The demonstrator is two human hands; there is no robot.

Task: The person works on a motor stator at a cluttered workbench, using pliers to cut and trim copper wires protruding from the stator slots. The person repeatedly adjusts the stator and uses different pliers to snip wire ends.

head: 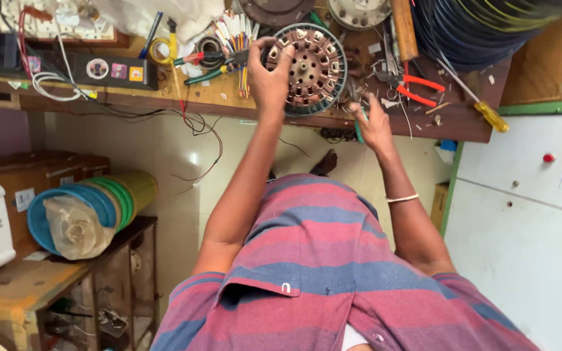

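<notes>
Two hands were busy up at the bench edge when I looked over. The left hand (269, 77) had its fingers curled over the 9 o'clock rim of a round grey metal motor stator with copper-coloured windings and a drilled hub (310, 68), gripping it so the disc stood tilted up on its edge, face toward the person, probably to get at the slots. That stator sat right at the near lip of the cluttered brown wooden workbench (463, 123), so the hold looked like it was also keeping the thing from tipping off.

The right hand (373, 123), at about 5 o'clock from the stator, was loosely closed around something slim and teal-green (359, 130); couldn't tell what tool it was, mostly hidden in the fist.

Room-wise it was tight. Red-handled pliers (417, 90) lay just at 3 o'clock of the stator, a yellow-handled screwdriver (489, 116) poked out over the bench's front edge further right, and green-handled pliers (203, 77) plus a bundle of coloured wire ends (237, 39) crowded the 9 o'clock side. Only open space was below the bench, toward the tiled floor.
</notes>
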